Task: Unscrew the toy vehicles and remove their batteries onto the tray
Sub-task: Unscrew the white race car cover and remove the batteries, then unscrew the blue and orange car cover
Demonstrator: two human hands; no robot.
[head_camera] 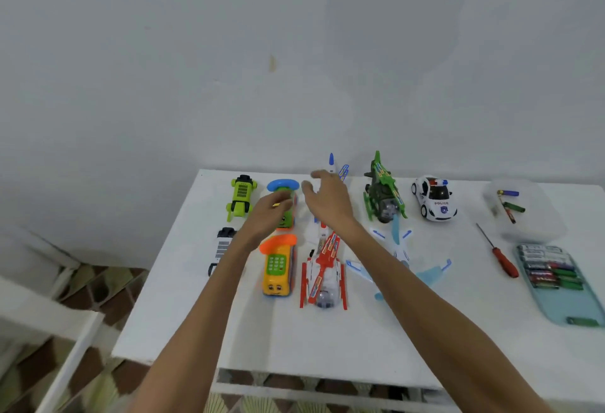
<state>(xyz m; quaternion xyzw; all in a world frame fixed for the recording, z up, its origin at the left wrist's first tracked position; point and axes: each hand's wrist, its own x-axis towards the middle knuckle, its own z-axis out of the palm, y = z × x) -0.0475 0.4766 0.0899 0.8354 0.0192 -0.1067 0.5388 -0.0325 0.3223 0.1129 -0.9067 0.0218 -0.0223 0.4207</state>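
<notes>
Toy vehicles stand in rows on a white table [288, 330]. My left hand [270, 216] hovers over a green bus toy with a blue handset [283, 186], fingers loosely curled, nothing clearly held. My right hand [327, 198] is open with fingers spread, above a white and blue toy plane [332, 164] at the back. In front lie a yellow bus phone toy [277, 270] and a red and white helicopter [324, 273]. A red-handled screwdriver [501, 257] lies at the right. A light blue tray [576, 304] holds several batteries [550, 270].
A green robot car [241, 196], a black and white robot car [222, 249], a green helicopter [383, 195], a police car [434, 198] and a white and blue plane [401, 254] also stand here. A clear container [523, 213] at the back right holds a few batteries. A wall rises behind.
</notes>
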